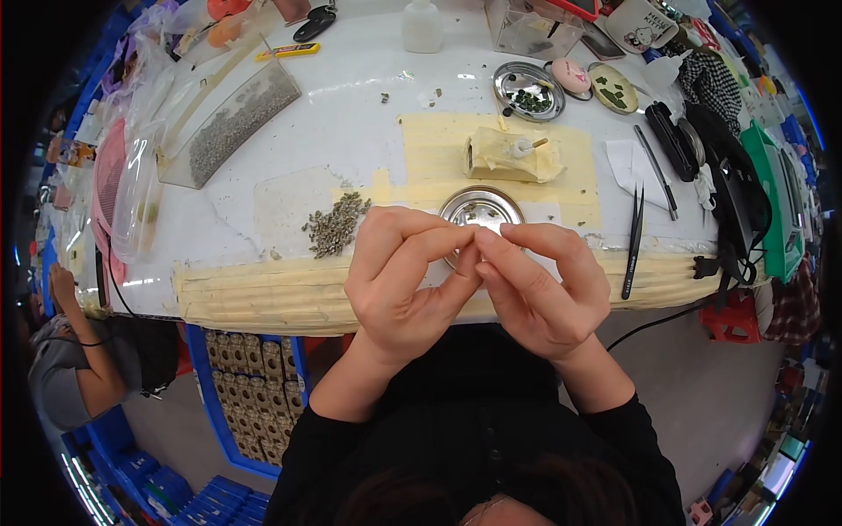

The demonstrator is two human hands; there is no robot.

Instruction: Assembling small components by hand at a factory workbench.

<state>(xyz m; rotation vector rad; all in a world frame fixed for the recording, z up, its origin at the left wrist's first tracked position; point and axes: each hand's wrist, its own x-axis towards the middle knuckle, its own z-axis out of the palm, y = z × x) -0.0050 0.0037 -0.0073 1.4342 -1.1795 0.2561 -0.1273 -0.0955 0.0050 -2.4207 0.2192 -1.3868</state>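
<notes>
My left hand [405,279] and my right hand [540,282] meet fingertip to fingertip just above the table's near edge. Thumbs and forefingers pinch together around something too small to make out. Behind the fingertips sits a small round metal dish [481,208] holding a few dark bits. To the left of the hands lies a pile of small grey-green parts [336,224] on the white table [351,131]. Black tweezers [634,241] lie to the right of my right hand.
A tape-wrapped block [510,155] stands behind the dish. Further back are a second metal dish [529,90], a white bottle [422,26], a clear tray of grey parts [232,123] and a mug [638,24]. Another person [79,351] sits at lower left. Blue crates [250,386] stand under the table.
</notes>
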